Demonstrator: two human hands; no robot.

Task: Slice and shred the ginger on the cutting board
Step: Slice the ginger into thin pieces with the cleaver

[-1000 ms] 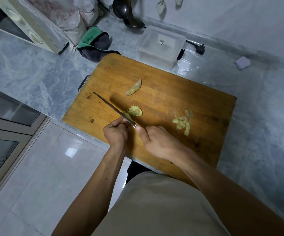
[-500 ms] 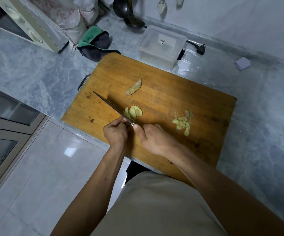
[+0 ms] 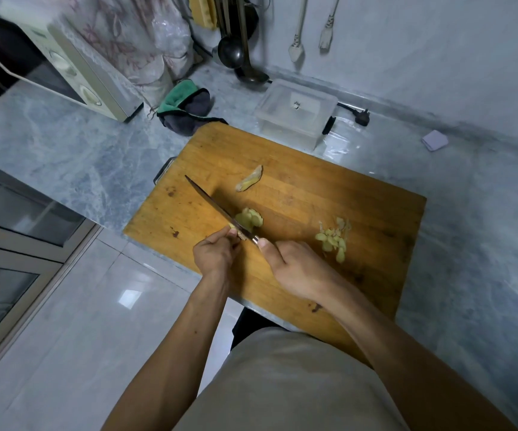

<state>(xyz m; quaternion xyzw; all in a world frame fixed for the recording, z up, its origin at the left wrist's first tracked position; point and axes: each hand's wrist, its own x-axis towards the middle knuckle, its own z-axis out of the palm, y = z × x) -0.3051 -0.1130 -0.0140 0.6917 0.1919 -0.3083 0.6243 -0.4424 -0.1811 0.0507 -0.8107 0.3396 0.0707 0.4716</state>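
A wooden cutting board (image 3: pixel 307 194) lies on the marble counter. My right hand (image 3: pixel 298 269) grips the handle of a knife (image 3: pixel 211 203), whose blade points to the far left across the board. My left hand (image 3: pixel 215 253) pinches a small ginger piece (image 3: pixel 232 228) right against the near side of the blade. Fresh slices (image 3: pixel 250 220) lie fanned on the blade's far side. A heap of earlier cut ginger (image 3: pixel 334 239) sits to the right. One uncut ginger chunk (image 3: pixel 249 182) lies farther back on the board.
Behind the board stands a clear plastic box (image 3: pixel 295 112), with a green and grey cloth (image 3: pixel 186 110) to its left. A microwave (image 3: pixel 65 66) sits at the far left. Ladles (image 3: pixel 236 51) hang on the wall. The counter's edge runs just under the board's near side.
The stack of fresh slices beside the blade has grown and fanned out. Both hands stay at the same spot on the board while the knife keeps cutting.
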